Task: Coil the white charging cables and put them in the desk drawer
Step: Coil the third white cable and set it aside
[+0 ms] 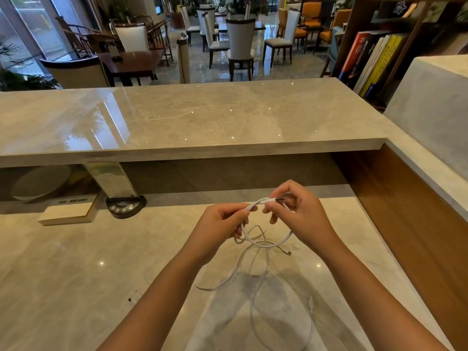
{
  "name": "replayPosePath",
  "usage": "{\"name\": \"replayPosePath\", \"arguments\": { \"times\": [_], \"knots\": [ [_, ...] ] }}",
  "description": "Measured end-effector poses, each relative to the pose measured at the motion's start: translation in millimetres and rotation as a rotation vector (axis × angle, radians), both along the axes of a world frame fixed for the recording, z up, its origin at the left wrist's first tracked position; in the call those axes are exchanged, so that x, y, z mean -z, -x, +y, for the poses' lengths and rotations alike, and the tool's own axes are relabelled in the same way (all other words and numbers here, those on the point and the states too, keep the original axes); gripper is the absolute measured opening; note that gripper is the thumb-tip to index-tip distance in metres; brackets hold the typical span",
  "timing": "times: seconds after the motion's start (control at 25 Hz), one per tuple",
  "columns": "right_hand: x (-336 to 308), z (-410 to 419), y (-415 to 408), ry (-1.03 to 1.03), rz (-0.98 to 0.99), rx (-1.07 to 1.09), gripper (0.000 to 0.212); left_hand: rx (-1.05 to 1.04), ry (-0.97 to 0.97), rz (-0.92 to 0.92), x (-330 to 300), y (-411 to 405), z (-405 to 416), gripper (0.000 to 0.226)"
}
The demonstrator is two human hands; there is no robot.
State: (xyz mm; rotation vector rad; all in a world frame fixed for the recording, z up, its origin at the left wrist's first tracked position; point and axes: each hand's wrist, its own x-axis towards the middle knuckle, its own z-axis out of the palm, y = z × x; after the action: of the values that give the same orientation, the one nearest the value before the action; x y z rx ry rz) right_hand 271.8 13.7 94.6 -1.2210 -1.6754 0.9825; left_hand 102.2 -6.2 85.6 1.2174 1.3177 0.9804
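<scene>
Both hands (220, 221) (297, 211) raised together, fingers curled, pinching white cable (255, 202).

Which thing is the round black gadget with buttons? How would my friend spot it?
Look at the lower marble desk, under the raised counter. Left of the hands, beside a pale book, sits a black base. It alone has round buttons and holds a clear upright sign.

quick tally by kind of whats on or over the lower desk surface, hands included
hands: 2, left hand and right hand
white cable tangle: 1, separate cables cannot be counted
book: 1
black button device: 1
total: 5
</scene>
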Motion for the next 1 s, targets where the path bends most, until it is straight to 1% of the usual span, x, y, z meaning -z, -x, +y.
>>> {"name": "replayPosePath", "arguments": {
  "times": [0.08,0.16,0.24,0.44,0.52,0.56,0.68,0.8,0.92,1.0],
  "knots": [
    [1.6,3.8,-2.3,-0.114,-0.084,0.065,0.009,0.064,0.056,-0.092,-3.4,3.0,-0.4,0.023],
    [1.5,8.2,-6.5,-0.174,-0.119,0.098,0.007,0.097,0.071,-0.116,-6.4,5.9,-2.1,0.022],
    [1.2,10.1,-10.0,-0.19,-0.109,0.087,0.006,0.072,0.044,-0.042,-7.7,7.7,-2.2,0.021],
    [-0.3,8.5,-14.2,-0.26,-0.073,0.103,0.008,-0.004,-0.101,0.179,-7.5,4.9,0.3,0.015],
    [1.1,9.9,-14.1,-0.254,-0.018,0.108,0.007,0.03,-0.113,0.24,-7.6,3.5,1.4,0.02],
    [1.8,11.5,-13.3,-0.232,0.023,0.106,0.005,0.053,-0.1,0.228,-7.2,2.2,1.7,0.024],
    [4.3,15.6,-8.0,-0.198,0.092,0.125,0.005,0.04,-0.013,0.084,-5.4,-3.0,3.3,0.031],
    [6.8,18.8,-4.3,-0.21,0.123,0.199,0.004,-0.003,0.028,-0.04,-3.9,-3.2,6.3,0.033],
    [11.5,23.8,-0.7,-0.129,0.2,0.179,0.007,0.063,0.126,-0.293,-5.4,1.9,6.7,0.031],
    [14.7,24.6,3.2,-0.062,0.283,0.152,0.007,0.134,0.113,-0.437,-6.7,4.3,6.0,0.028]
  ]
}}
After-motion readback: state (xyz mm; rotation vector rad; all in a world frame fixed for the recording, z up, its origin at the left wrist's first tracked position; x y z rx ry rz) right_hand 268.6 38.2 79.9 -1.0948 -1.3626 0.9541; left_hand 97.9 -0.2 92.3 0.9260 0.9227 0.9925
